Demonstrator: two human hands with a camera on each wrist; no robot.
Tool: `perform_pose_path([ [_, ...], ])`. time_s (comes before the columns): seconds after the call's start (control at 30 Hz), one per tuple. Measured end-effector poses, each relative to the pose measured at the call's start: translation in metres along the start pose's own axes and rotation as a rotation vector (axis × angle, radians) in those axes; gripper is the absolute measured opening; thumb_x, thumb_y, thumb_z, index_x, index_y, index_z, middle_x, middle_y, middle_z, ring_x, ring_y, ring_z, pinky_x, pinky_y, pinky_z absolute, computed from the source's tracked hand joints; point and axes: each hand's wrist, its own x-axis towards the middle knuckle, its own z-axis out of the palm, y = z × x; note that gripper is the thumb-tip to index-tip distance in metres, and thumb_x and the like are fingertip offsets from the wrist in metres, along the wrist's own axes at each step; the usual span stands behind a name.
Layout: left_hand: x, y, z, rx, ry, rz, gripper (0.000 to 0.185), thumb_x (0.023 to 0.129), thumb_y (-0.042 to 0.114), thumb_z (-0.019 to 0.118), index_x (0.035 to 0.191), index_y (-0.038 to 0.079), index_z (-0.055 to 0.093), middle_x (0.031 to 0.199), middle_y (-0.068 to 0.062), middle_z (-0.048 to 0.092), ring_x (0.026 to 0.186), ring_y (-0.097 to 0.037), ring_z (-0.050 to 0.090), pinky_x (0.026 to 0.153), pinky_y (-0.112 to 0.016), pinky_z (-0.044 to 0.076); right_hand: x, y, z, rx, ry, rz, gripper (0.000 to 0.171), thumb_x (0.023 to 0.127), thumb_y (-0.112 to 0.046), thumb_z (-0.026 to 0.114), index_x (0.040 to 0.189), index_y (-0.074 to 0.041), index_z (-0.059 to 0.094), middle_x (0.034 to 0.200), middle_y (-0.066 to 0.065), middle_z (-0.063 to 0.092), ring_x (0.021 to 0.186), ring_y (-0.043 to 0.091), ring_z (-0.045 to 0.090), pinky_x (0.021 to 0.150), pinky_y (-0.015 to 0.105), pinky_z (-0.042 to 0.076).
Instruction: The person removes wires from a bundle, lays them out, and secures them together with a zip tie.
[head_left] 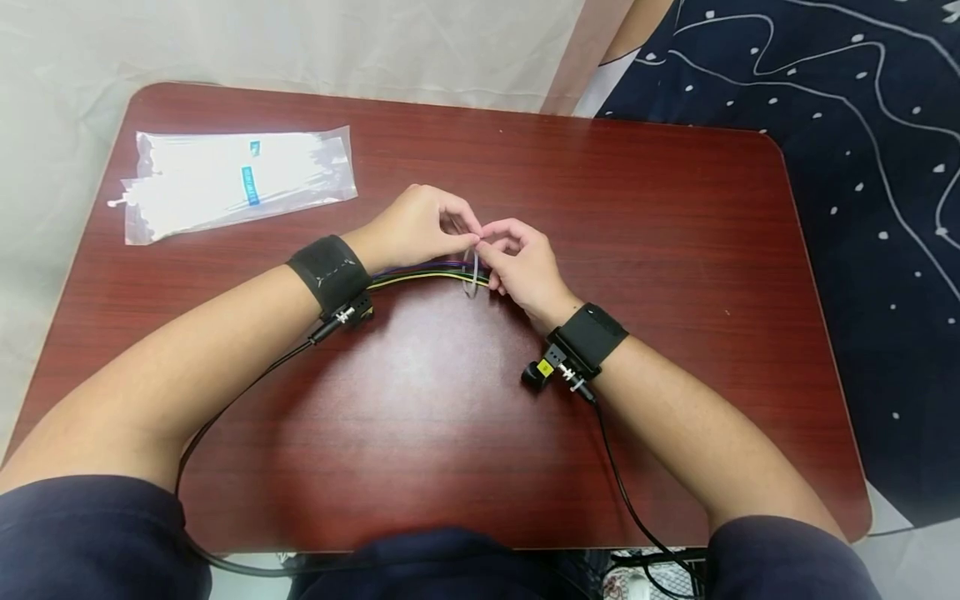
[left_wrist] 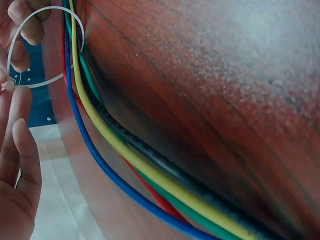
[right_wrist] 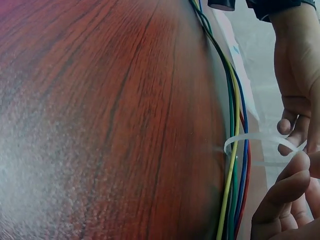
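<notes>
A loop of white cable tie [head_left: 472, 283] encircles a bundle of coloured wires [head_left: 423, 273]. In the left wrist view the bundle shows yellow, blue, red, green and black wires [left_wrist: 165, 162]. My left hand [head_left: 420, 223] pinches the cable tie between thumb and fingertips on the far side of the bundle. Right against it, my right hand [head_left: 527, 265] pinches the tie too, thumb to forefinger. The loop stands wide and loose around the wires, as the right wrist view shows with the cable tie [right_wrist: 255, 136]. Fingertips partly cover where its ends meet.
A clear plastic bag of white cable ties [head_left: 217, 179] lies at the back left of the reddish-brown table [head_left: 675, 208]. Black straps with small cameras [head_left: 330, 275] sit on both wrists, their cables trailing toward the body. A dark blue patterned cloth [head_left: 862, 250] hangs at the right.
</notes>
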Motion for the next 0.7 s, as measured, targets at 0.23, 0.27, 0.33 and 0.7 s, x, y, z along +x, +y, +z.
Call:
perform_pose_path([
  [0.23, -0.0016, -0.0004, 0.0009, 0.016, 0.036, -0.016, 0.005, 0.085, 0.020, 0.076, 0.085, 0.015, 0.077, 0.077, 0.005, 0.069, 0.070, -0.009, 0.063, 0.067, -0.026, 0.049, 0.0006, 0.0010, 0.0011, -0.067, -0.001, -0.013, 0.015, 0.088, -0.013, 0.072, 0.101, -0.007, 0.067, 0.083, 0.016, 0.065, 0.043, 0.015, 0.052, 0.041, 0.023, 0.042],
  [0.27, -0.0019, -0.0004, 0.0009, 0.007, 0.039, -0.024, 0.005, 0.085, 0.020, 0.076, 0.085, 0.015, 0.077, 0.076, 0.005, 0.069, 0.069, -0.009, 0.063, 0.066, -0.026, 0.049, 0.0008, 0.0012, 0.0015, -0.072, -0.001, -0.019, 0.015, 0.088, -0.014, 0.072, 0.102, -0.007, 0.068, 0.083, 0.016, 0.065, 0.043, 0.015, 0.052, 0.040, 0.023, 0.041],
  [0.33, -0.0025, -0.0002, 0.0007, -0.003, 0.044, -0.036, 0.005, 0.084, 0.019, 0.076, 0.085, 0.014, 0.076, 0.075, 0.004, 0.069, 0.069, -0.010, 0.063, 0.066, -0.026, 0.049, 0.0016, 0.0014, 0.0022, -0.080, 0.002, -0.026, 0.015, 0.089, -0.014, 0.072, 0.101, -0.008, 0.068, 0.084, 0.017, 0.064, 0.043, 0.015, 0.052, 0.040, 0.023, 0.041],
  [0.7, -0.0041, 0.0020, -0.0004, -0.011, 0.048, -0.049, 0.006, 0.086, 0.016, 0.074, 0.087, 0.011, 0.075, 0.073, 0.002, 0.068, 0.067, -0.012, 0.062, 0.064, -0.026, 0.049, 0.0081, -0.0021, 0.0025, -0.349, 0.032, -0.171, 0.014, 0.086, -0.012, 0.072, 0.096, -0.004, 0.072, 0.072, 0.005, 0.062, 0.062, 0.012, 0.054, 0.057, 0.022, 0.041],
])
